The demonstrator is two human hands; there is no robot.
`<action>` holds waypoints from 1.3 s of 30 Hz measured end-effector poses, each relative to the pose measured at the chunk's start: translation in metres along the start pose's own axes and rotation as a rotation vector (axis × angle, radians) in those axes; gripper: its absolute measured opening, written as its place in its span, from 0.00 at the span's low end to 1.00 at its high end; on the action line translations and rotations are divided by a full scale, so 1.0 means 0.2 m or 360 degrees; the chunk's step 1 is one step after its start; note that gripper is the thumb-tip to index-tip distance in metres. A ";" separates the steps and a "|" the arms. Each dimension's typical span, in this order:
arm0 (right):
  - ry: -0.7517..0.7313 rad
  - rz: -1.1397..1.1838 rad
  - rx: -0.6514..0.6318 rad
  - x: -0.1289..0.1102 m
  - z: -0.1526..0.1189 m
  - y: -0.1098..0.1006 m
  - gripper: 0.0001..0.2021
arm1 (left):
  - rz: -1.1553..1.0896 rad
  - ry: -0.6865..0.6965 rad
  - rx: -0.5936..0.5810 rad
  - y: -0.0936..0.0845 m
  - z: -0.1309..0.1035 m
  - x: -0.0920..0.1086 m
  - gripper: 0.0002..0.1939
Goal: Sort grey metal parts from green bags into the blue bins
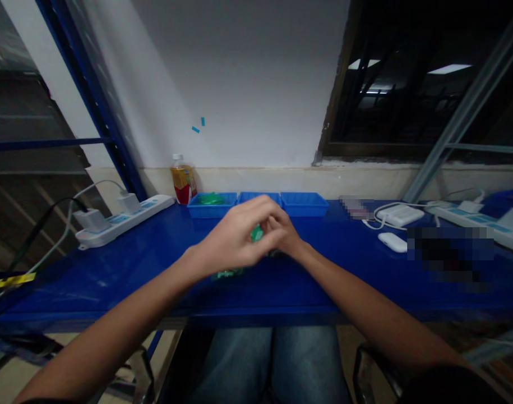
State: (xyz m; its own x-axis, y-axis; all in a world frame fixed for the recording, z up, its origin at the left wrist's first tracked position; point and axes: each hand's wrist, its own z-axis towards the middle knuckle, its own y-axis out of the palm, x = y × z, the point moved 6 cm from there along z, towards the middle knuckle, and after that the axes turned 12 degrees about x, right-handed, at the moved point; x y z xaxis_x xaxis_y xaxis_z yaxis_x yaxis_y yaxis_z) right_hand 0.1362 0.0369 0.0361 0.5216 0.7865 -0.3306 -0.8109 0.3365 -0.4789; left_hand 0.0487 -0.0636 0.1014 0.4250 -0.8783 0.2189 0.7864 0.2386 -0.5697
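Above the blue table, my left hand (243, 233) and my right hand (285, 233) come together, fingers curled toward each other. A small green item (257, 233) shows between them; its shape is mostly hidden by my left hand. Which fingers of my right hand touch it cannot be made out. Below my left hand, another green item (228, 274) lies on the table, partly covered and blurred. Something small and dark sits just under my right hand, too blurred to name.
Three joined blue trays (304, 205) stand against the wall, the left one holding green pieces (211, 198). A drink bottle (183, 180) is beside them. Power strips (125, 221) lie at both sides; a white case (393, 242) and cables are at right.
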 end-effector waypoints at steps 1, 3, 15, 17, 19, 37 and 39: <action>0.0031 -0.0013 0.0013 0.01 0.00 0.00 0.13 | 0.0157 -0.0012 0.0001 0.03 0.02 -0.10 0.07; 0.0142 -0.0038 0.0076 0.05 0.01 0.00 0.14 | 0.0307 0.0064 -0.0035 0.08 0.04 -0.27 0.09; 0.0317 0.0108 0.0257 0.06 0.03 0.05 0.13 | 0.0239 -0.0061 0.0244 0.07 -0.03 -0.57 0.13; 0.0280 0.0148 0.0291 0.08 0.04 0.04 0.11 | 0.0117 -0.0279 0.0364 0.09 -0.04 -0.65 0.14; 0.0275 0.0169 0.0308 0.11 0.06 0.04 0.09 | -0.0084 -0.0473 0.0414 0.14 -0.05 -0.73 0.14; 0.0633 -0.0600 -0.0450 0.62 0.39 0.25 0.07 | 0.1000 -0.0825 -0.0767 0.23 -0.23 -1.00 0.17; 0.0625 -0.0607 -0.0539 0.62 0.40 0.28 0.08 | 0.1014 -0.0851 -0.0751 0.23 -0.23 -1.02 0.16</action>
State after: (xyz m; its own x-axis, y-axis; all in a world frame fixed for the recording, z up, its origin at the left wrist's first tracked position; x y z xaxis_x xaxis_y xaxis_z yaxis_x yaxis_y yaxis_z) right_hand 0.1345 0.1950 0.0325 0.8673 0.3741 -0.3285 -0.4537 0.3225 -0.8307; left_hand -0.0222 0.1083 -0.0059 0.9513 -0.3074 0.0236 0.1244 0.3126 -0.9417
